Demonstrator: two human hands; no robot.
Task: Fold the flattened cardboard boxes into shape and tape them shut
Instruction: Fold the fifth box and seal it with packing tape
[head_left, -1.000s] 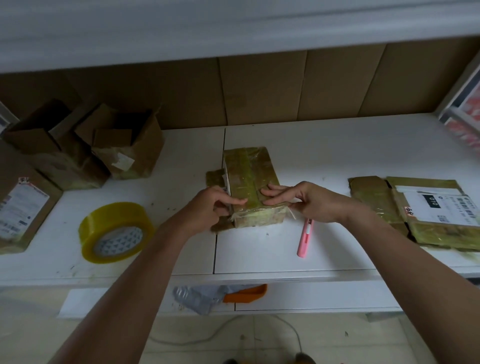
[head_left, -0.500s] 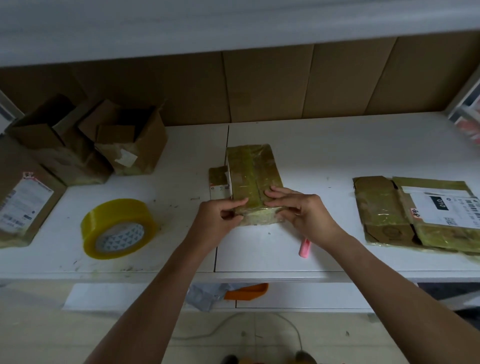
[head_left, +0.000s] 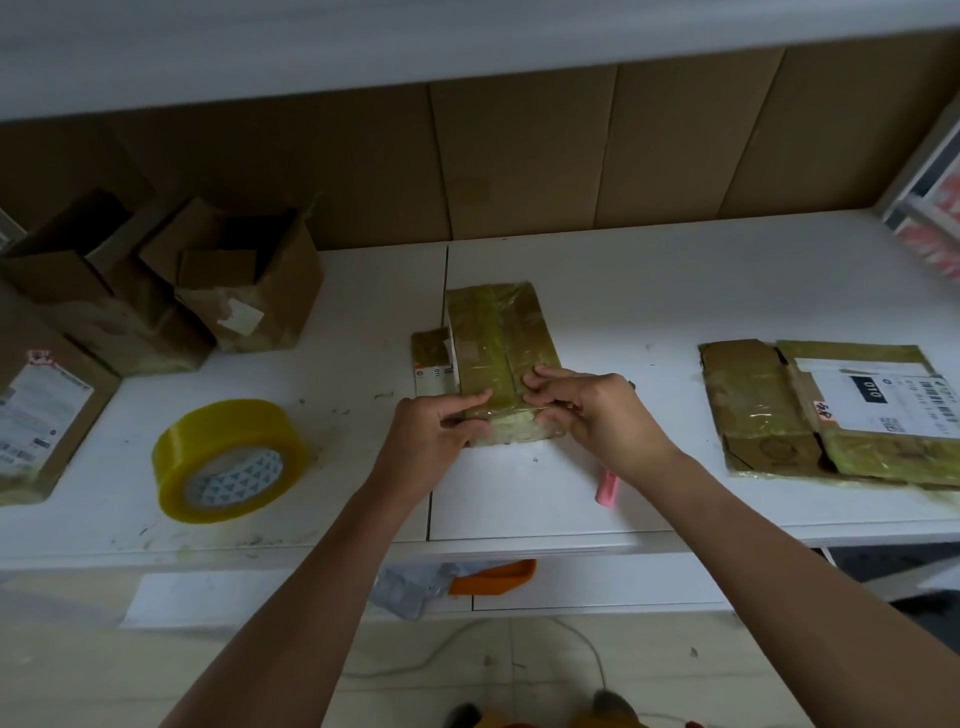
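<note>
The box lies in the middle of the white surface, its long side running near to far, its top glossy with yellowish tape and a seam down the centre. The left hand and right hand meet at its near end, fingers curled and pinching the near edge on either side of the seam, thumbs underneath as far as can be made out.

The step looks like pressing the tape down over the near end. To do it well, keep both flaps butted at the seam, hold the box so it does not slide, and rub outward from the centre so the tape wraps the edge without wrinkles.

A small flap or second carton touches the box's left side. A pink pen, probably a cutter, lies just near the right wrist, partly hidden. The tape roll sits well to the left, near the front edge of the surface. Flattened boxes lie well to the right, open boxes at the far left. Bare room stays beyond the box and on its right for turning it.
</note>
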